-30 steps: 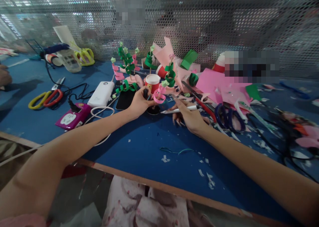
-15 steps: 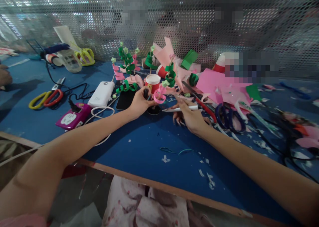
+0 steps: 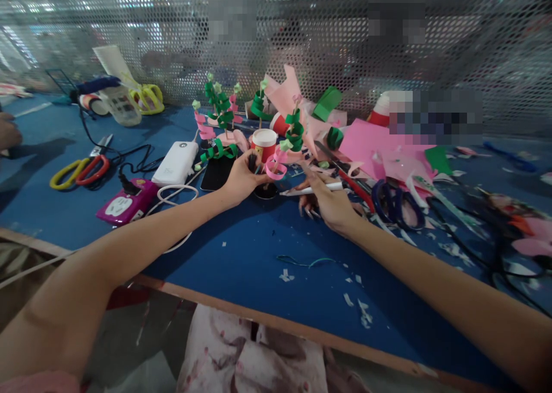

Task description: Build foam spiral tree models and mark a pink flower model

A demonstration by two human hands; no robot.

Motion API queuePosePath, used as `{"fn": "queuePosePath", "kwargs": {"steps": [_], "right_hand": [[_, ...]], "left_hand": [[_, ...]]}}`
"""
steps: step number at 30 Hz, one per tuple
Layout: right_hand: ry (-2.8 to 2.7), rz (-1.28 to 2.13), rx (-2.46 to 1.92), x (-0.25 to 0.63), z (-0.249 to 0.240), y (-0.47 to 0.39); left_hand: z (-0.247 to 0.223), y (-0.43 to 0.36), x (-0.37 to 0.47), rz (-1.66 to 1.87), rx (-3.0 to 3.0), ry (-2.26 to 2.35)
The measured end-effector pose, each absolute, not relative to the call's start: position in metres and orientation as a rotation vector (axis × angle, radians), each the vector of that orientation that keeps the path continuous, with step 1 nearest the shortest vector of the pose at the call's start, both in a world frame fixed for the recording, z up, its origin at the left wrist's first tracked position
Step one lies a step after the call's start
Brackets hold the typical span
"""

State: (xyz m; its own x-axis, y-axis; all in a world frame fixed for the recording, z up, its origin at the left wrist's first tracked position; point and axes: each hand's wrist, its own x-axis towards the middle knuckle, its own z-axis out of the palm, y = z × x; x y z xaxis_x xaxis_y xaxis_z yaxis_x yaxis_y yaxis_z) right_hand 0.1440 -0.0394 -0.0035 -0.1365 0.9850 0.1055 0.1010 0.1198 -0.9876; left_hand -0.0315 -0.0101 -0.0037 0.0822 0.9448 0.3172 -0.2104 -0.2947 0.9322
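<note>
My left hand (image 3: 245,177) is closed with a small black object (image 3: 252,162) at its fingers; its kind is not clear. Beside its thumb stands a pink paper curl (image 3: 276,170) topped with pale green paper. Below lies a round black disc (image 3: 266,191). A white pen (image 3: 313,189) is held in my right hand (image 3: 330,203), its tip pointing left, close to the disc. Behind my hands is a red and white paper cup (image 3: 264,143). Green paper spirals (image 3: 222,114) on sticks rise behind my left hand.
Left are a purple power socket (image 3: 127,202), a white power bank (image 3: 176,162) and yellow and red scissors (image 3: 88,166). Right lie blue-handled scissors (image 3: 397,203), pink paper (image 3: 366,146) and cables. Paper scraps (image 3: 364,312) dot the blue table (image 3: 259,266). A perforated metal screen (image 3: 181,48) stands behind.
The pen tip has shifted very slightly near the disc. Both hands otherwise stay where they were.
</note>
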Motion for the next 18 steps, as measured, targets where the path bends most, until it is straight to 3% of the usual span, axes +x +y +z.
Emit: {"fn": "queuePosePath", "kwargs": {"steps": [18], "right_hand": [[-1.434,1.183,-1.122,0.1442,-0.0040,-0.0387]], "left_hand": [[-0.0033,-0.0102,-0.0313,1.431,1.331,0.805]]}}
